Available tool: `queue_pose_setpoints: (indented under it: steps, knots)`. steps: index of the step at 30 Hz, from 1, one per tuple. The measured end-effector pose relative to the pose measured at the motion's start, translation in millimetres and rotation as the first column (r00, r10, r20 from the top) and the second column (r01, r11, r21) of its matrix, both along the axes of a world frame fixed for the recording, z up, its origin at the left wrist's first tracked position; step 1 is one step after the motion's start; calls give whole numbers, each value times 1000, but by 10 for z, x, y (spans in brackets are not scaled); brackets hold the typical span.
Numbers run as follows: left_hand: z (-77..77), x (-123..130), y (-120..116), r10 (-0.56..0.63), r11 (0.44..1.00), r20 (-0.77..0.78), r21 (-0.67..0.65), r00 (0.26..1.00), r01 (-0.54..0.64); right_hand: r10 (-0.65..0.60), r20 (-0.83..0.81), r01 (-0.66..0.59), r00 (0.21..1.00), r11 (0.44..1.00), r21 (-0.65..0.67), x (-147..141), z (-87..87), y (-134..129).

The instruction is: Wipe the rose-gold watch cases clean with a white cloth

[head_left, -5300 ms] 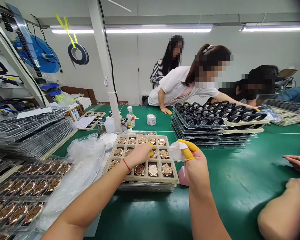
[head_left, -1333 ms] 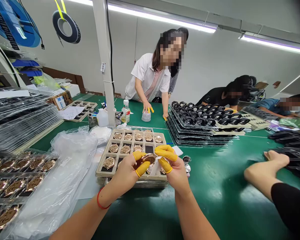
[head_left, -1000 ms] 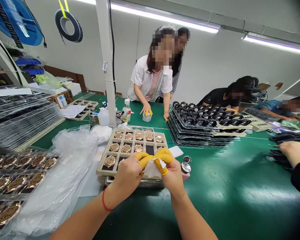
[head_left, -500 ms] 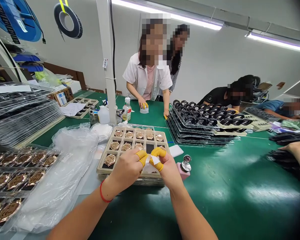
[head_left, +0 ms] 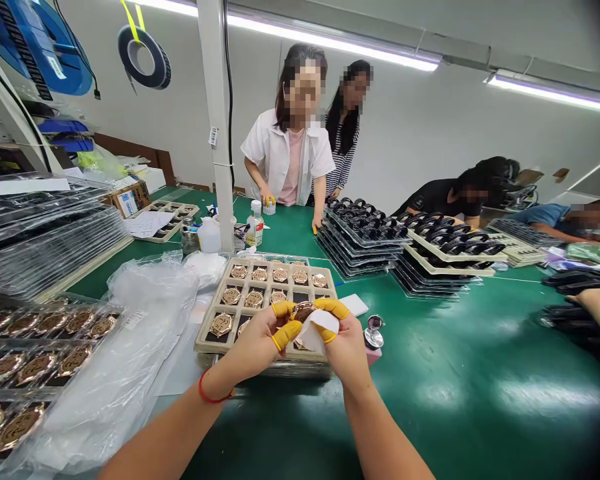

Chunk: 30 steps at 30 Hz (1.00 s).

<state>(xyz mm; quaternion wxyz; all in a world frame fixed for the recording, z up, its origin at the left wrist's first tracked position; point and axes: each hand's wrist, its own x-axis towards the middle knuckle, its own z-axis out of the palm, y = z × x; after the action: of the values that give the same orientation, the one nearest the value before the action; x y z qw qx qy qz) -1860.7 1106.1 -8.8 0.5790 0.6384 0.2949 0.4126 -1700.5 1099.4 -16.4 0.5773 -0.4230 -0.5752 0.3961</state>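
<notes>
My left hand (head_left: 255,347), with yellow finger cots on its thumb and fingertip, pinches a rose-gold watch case (head_left: 304,309) by its edge. Opposite it, my right hand (head_left: 349,347), also in yellow finger cots, grips a white wipe (head_left: 313,333) that touches the case and covers part of it. Both hands hover over the front right of a beige compartment tray (head_left: 206,345). Rose-gold watch cases (head_left: 222,325) lie in several of the tray's compartments. Some front compartments are hidden behind my hands.
A pink bottle with a metal pump top (head_left: 373,337) and a white pad (head_left: 356,305) stand right of the tray. Crumpled plastic bags (head_left: 145,333) lie left, beside clear trays of watch cases (head_left: 35,363). Stacked trays (head_left: 365,230) stand behind; a co-worker in white (head_left: 290,160) faces me.
My hands have moved slightly apart, and the watch case now shows between them beside the wipe. Across the table, part of the tray stack has shifted left alongside the co-worker's hand.
</notes>
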Motion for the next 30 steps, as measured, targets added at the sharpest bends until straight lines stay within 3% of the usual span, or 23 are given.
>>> queue_pose_setpoints:
  steps: [3,5,8,11,16,19,22,24,27,30]
  knots:
    - [38,16,-26,52,998,-29,45,998,-51,9,-53,-8,999,1000,23,44,-20,34]
    - [27,9,-50,188,958,-134,242,973,-152,15,-41,-13,999,999,49,49,-19,41]
    - [-17,-15,-90,444,754,-257,625,859,-202,8,29,-12,1000,993,116,32,-6,29]
    - [-29,-46,-102,519,556,-236,823,822,-115,104,-49,-97,993,987,128,1,-24,15]
    - [65,-141,-42,491,391,-159,919,857,-54,252,-363,-262,897,965,25,-91,-78,5]
    - [123,-211,-9,500,331,-177,944,848,2,292,-399,-325,869,946,-15,-124,-58,-4]
    - [131,-212,-27,475,297,-291,941,831,160,379,-290,-394,879,919,7,-66,0,-57]
    - [93,-147,-80,448,310,-384,914,807,263,370,-101,-365,924,929,67,33,48,-137]
    - [5,22,-202,333,384,-542,826,772,414,118,100,-136,988,969,205,241,118,-287]
    - [-2,170,-258,219,476,-650,722,728,501,-225,-109,241,968,956,166,467,204,-351]
